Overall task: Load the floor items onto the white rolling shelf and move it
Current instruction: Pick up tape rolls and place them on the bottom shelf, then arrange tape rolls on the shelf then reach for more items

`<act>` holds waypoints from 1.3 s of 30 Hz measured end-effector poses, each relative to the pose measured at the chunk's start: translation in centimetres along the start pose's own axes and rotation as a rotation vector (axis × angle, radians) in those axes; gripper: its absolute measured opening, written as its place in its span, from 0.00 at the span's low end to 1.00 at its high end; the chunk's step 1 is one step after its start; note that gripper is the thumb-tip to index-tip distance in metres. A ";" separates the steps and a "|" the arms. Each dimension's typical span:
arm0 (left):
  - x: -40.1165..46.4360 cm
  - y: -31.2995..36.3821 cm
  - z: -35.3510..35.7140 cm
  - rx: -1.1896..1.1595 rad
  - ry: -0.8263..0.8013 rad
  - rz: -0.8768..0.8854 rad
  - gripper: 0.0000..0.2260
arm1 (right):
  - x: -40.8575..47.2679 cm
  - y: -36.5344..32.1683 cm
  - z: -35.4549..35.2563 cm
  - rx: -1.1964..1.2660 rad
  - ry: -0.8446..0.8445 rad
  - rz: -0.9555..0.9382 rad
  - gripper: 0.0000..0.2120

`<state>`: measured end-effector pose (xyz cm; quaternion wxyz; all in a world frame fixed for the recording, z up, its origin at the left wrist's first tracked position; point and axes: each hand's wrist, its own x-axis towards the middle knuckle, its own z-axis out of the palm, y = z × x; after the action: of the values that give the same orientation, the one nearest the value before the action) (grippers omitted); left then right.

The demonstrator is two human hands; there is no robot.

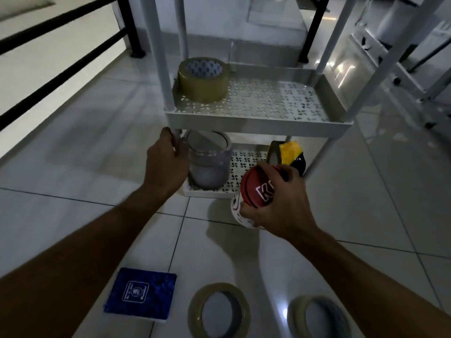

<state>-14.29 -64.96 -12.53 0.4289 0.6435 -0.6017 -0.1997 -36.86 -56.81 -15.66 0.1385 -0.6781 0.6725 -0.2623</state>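
Observation:
The white rolling shelf (256, 120) stands on the tiled floor in front of me. A big roll of brown tape (202, 80) sits on its middle tier. On the bottom tier are a clear jar (210, 159) and a yellow-and-black tape roll (289, 153). My left hand (166, 162) grips the shelf's front left post beside the jar. My right hand (278, 201) holds a red-lidded container (256, 191) just in front of the bottom tier. On the floor near me lie a blue booklet (142, 293) and two tape rolls (218, 311) (319, 318).
A black railing (61, 67) runs along the left over a bright drop. Behind the shelf stands a black post (314, 28). White furniture legs and a frame (402, 57) crowd the right. Pale floor tiles surround the shelf.

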 end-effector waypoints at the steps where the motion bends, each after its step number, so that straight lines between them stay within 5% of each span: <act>1: 0.2 -0.2 0.1 0.021 -0.001 0.023 0.08 | 0.8 -0.3 -0.1 0.006 0.027 -0.003 0.50; 12: 0.7 -1.0 -0.5 0.131 -0.030 0.121 0.06 | 8.8 -1.4 2.0 -0.192 0.119 -0.009 0.50; 17: 0.6 -0.9 -0.4 0.146 -0.048 0.127 0.07 | 10.4 -0.2 3.8 -0.269 0.014 0.009 0.52; 25: 0.8 -1.4 -0.2 0.171 -0.011 0.165 0.08 | 9.9 1.0 6.2 -0.377 -0.141 -0.001 0.40; 34: 0.2 -1.3 -0.5 0.142 -0.025 0.070 0.09 | 5.9 0.0 3.7 0.033 -0.152 0.003 0.43; 39: -4.1 -3.1 -1.3 0.107 -0.196 -0.081 0.24 | 1.8 -0.2 2.7 0.182 -0.088 0.027 0.42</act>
<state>-12.22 -60.98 -15.35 0.3246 0.6668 -0.6239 -0.2465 -35.33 -59.01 -17.46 0.2325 -0.6645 0.6481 -0.2905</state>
